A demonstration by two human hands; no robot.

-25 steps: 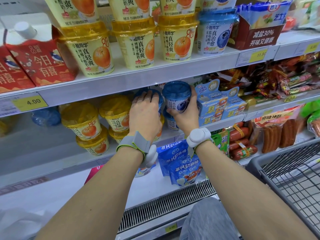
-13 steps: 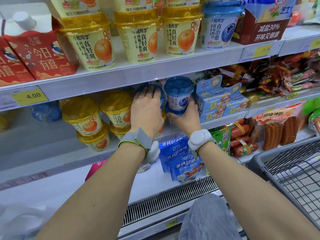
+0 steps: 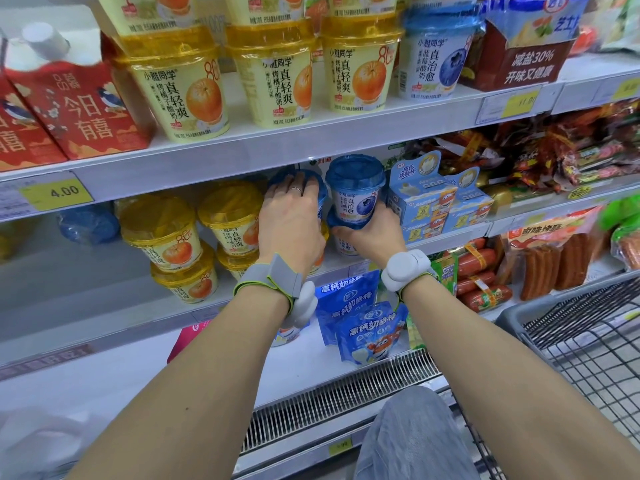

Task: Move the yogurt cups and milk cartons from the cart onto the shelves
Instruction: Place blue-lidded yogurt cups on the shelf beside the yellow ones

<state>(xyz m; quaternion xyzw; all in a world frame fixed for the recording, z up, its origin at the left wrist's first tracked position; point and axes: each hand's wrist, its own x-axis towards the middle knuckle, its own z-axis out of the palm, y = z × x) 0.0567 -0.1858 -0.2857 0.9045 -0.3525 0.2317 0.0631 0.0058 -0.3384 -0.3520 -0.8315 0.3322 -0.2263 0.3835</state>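
A blue yogurt cup (image 3: 356,194) is gripped low on its side by the right hand (image 3: 372,233), fingers curled round its base, and is held over the lid of a second blue cup (image 3: 346,244) already standing on the middle shelf (image 3: 214,301); whether the two are touching yet cannot be told, since the hand covers the joint. The left hand (image 3: 290,225) is laid over the top of another blue cup (image 3: 311,188) just beside, fingers wrapped over its lid and side, so that cup is steadied or held. The main risk is judged to be a crooked stack: if the upper cup is released off-centre on the domed lid, it could be tipped forward off the shelf edge or into the neighbouring cup. The cheese boxes (image 3: 436,206) stand close on the right and could be knocked as the right hand is withdrawn. Stacked orange yogurt cups (image 3: 162,233) fill the shelf to the left, with more on the upper shelf (image 3: 311,140) beside red milk cartons (image 3: 79,109). The surroundings are a chilled supermarket case with white shelves, price tags and a vent grille; the wire cart (image 3: 581,334) stands at the right, its contents out of view.
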